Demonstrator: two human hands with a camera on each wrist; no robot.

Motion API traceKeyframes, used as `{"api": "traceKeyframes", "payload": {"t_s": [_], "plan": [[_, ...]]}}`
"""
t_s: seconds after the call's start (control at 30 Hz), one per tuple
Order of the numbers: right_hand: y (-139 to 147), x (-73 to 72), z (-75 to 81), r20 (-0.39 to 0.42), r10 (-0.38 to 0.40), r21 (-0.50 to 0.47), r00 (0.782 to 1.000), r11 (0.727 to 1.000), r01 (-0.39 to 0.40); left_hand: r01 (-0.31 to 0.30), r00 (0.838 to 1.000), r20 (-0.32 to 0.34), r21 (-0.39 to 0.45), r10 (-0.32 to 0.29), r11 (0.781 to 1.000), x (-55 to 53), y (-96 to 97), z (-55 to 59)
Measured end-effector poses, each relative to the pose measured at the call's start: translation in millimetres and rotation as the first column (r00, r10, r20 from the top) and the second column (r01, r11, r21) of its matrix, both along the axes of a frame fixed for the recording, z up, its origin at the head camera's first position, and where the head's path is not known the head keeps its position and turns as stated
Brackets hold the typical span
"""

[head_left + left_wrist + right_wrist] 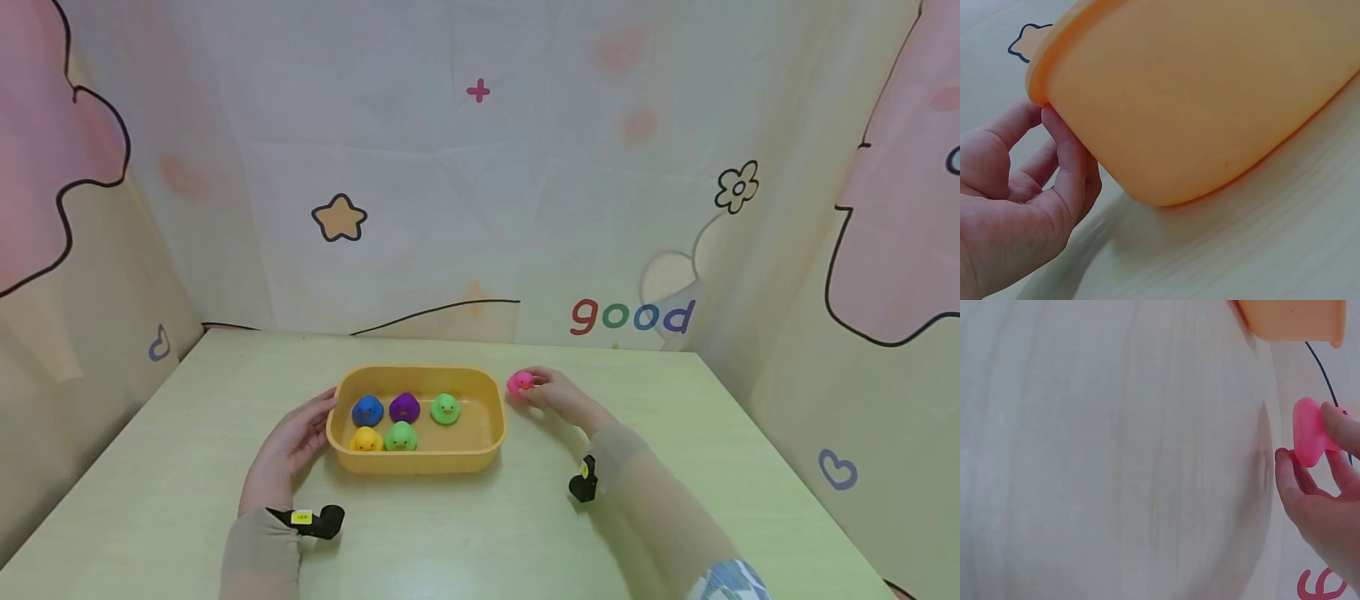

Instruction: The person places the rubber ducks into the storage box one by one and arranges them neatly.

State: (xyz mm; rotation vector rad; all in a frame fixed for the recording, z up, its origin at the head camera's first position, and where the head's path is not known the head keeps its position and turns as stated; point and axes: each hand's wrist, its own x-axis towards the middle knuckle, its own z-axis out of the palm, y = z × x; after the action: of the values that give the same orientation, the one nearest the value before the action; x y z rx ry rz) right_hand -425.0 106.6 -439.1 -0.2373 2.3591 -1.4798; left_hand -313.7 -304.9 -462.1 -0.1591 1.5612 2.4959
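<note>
A yellow plastic tub (416,461) stands on the table, holding a blue toy duck (367,411), a purple duck (405,408), a yellow duck (366,440) and two green ducks, one nearer (401,437) and one farther back (446,409). At the tub's left end, my left hand (296,432) holds the rim with bent fingers; in the left wrist view its fingertips (1050,115) meet the rim's underside. Right of the tub, my right hand (558,398) pinches a pink toy duck (1310,432) between thumb and fingers, apart from the tub.
The pale wooden table (420,533) ends at a printed cloth backdrop (420,208) behind the tub. Similar cloth hangs along both sides. A black wrist camera is strapped to each forearm, on the left (322,522) and on the right (583,482).
</note>
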Motion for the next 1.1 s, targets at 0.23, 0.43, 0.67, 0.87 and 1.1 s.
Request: {"api": "traceKeyframes", "payload": {"t_s": [0.23,0.43,0.67,0.87,1.1], "plan": [[-0.5,4.8,4.8,0.072,-0.080,-0.179,0.994,0.980,0.091,-0.011,1.000,0.023,0.016,0.011,1.000,0.5,1.1,0.6],[-1.7,5.9,8.2,0.097,-0.076,-0.199,0.992,0.975,0.094,-0.018,0.999,0.036,0.025,0.017,1.000,-0.7,-0.7,-0.6],[-4.6,9.0,12.4,0.117,-0.073,-0.212,0.990,0.972,0.096,0.001,1.000,0.020,0.026,-0.002,1.000,0.0,-1.1,0.2],[-11.0,13.4,22.0,0.113,-0.055,-0.237,0.992,0.968,0.081,0.012,1.000,0.000,0.018,-0.012,1.000,-1.2,-2.5,-3.1],[-26.8,28.3,46.0,0.089,-0.021,-0.231,0.996,0.972,0.041,0.020,0.999,-0.038,0.018,-0.019,1.000,0.0,-2.5,-5.8]]}}
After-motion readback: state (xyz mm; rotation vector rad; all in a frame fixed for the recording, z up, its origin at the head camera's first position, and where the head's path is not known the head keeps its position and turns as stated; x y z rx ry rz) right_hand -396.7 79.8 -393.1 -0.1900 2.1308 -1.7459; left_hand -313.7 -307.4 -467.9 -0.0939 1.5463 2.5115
